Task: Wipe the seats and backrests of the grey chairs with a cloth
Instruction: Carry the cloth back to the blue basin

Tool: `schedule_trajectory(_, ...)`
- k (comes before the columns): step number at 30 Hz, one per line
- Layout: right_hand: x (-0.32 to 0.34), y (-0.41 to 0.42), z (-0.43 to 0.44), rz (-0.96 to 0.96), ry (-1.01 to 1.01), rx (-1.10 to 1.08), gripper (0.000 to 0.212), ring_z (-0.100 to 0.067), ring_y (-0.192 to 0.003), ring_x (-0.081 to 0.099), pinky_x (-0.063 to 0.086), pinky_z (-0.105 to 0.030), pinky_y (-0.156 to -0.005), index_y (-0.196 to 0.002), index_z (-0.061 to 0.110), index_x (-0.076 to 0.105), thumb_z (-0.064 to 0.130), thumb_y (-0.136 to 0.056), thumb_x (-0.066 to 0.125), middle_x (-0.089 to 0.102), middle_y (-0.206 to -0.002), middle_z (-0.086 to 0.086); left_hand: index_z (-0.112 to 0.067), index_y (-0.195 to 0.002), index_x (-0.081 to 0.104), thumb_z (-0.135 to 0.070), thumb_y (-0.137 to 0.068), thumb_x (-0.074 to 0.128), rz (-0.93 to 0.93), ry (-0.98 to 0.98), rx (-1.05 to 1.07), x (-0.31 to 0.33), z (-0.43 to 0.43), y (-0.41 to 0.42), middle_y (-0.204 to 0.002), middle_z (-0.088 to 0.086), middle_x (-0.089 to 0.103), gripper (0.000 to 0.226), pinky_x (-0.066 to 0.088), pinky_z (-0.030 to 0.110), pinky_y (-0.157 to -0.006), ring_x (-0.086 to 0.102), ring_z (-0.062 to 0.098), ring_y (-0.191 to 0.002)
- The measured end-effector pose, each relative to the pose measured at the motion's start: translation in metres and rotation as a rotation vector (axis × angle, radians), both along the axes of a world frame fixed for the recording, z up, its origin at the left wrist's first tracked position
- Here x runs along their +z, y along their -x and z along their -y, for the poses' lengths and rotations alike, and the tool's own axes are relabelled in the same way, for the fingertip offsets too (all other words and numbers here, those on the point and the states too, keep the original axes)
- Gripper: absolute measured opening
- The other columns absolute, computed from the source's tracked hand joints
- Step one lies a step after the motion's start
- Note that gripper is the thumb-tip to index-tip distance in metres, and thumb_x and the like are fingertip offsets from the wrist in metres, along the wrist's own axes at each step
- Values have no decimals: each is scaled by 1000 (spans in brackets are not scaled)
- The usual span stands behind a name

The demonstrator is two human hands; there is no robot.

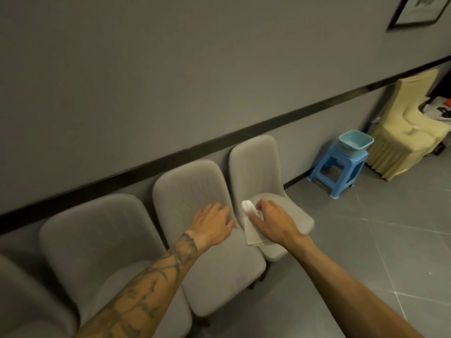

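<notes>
Grey chairs (97, 228) stand side by side along the wall (170, 81), four in view. Your cloth (249, 212) is at the end chair (256, 167) on your right, over the back of its seat just below the backrest. Your right hand (271, 219) has fingers and thumb curled round the white cloth, with one bunched end poking out above and a loose tail hanging toward you. Your left hand (214, 220) lies flat on the neighbouring chair (219, 264), fingers straight and slightly apart, holding nothing.

I judge you are on the end seat. Its backrest and the rest of the row may remain, though no fabric shows marks that tell wiped from unwiped.

Beyond the row, a blue stool (339, 167) carries a pale blue basin (355, 140), and a yellow-covered chair (402, 132) stands past it, well apart. Only your own left forearm crosses the row.
</notes>
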State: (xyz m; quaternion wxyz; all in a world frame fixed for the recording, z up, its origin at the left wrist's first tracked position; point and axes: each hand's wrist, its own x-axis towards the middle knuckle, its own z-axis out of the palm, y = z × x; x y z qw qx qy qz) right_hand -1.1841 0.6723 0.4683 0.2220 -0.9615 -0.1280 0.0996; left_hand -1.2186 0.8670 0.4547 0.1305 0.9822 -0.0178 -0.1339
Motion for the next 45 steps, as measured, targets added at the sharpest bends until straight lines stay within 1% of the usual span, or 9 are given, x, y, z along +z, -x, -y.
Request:
schedule_trajectory(2,4,-46,24,14,-11,-5,41,-26,-103,60,52,-44,-90,-117,17,56,52,-98,49,61,-119,-7,-18,-153,46,-46,-111,39,-3,-1,-4,7,24,-47,-151,11,50,51,41,45,-115,49,33,-138)
schedule_trajectory(5,7,-111,64,25,-7,10,38,-20,-95,58,52,-36,-80,-115,19,53,52,-98,50,59,-117,-4,-19,-153,45,-45,-111,40,0,10,-4,15,60,-108,-152,10,50,50,40,46,-116,48,32,-139)
schedule_trajectory(10,0,-221,147,9,11,-9,42,-24,-100,59,54,-44,-85,-114,20,54,57,-97,46,57,-119,-3,-17,-152,47,-47,-111,39,-1,-31,32,9,140,-211,-154,10,50,52,41,46,-116,48,32,-140)
schedule_trajectory(18,-8,-385,305,0,18,52,39,-25,-105,58,53,-45,-88,-117,20,54,53,-98,48,58,-122,-5,-20,-156,43,-50,-111,36,-31,-10,104,-5,298,-360,-154,10,50,54,39,45,-118,49,32,-140)
schedule_trajectory(21,-4,-445,357,7,21,50,36,-25,-104,58,51,-40,-83,-117,20,54,49,-97,50,58,-122,-5,-19,-155,44,-50,-112,35,-38,-8,114,-2,350,-418,-154,9,50,54,39,45,-118,49,31,-140)
schedule_trajectory(26,-9,-545,433,15,24,49,33,-17,-89,49,40,-32,-73,-116,22,54,49,-97,51,57,-122,-2,-21,-155,44,-51,-111,35,-21,-3,125,-7,425,-524,-156,8,49,54,38,45,-119,47,31,-142)
schedule_trajectory(33,-23,-702,516,21,75,62,34,-28,-104,58,50,-43,-85,-115,20,53,50,-98,50,57,-119,-6,-20,-156,43,-50,-110,37,-31,41,122,-37,510,-684,-157,10,47,55,39,45,-120,47,33,-143)
schedule_trajectory(41,-23,-866,590,-14,97,144,35,-29,-109,57,48,-39,-88,-119,20,53,47,-98,53,57,-123,-7,-22,-162,36,-52,-111,34,-43,34,186,-32,579,-831,-165,9,39,59,32,47,-124,39,32,-150)
schedule_trajectory(45,-36,-941,625,-43,93,203,36,-31,-112,56,47,-39,-90,-121,19,53,46,-97,55,55,-126,-8,-21,-160,38,-51,-111,36,-43,19,234,-40,611,-895,-161,9,44,58,36,45,-122,44,31,-146)
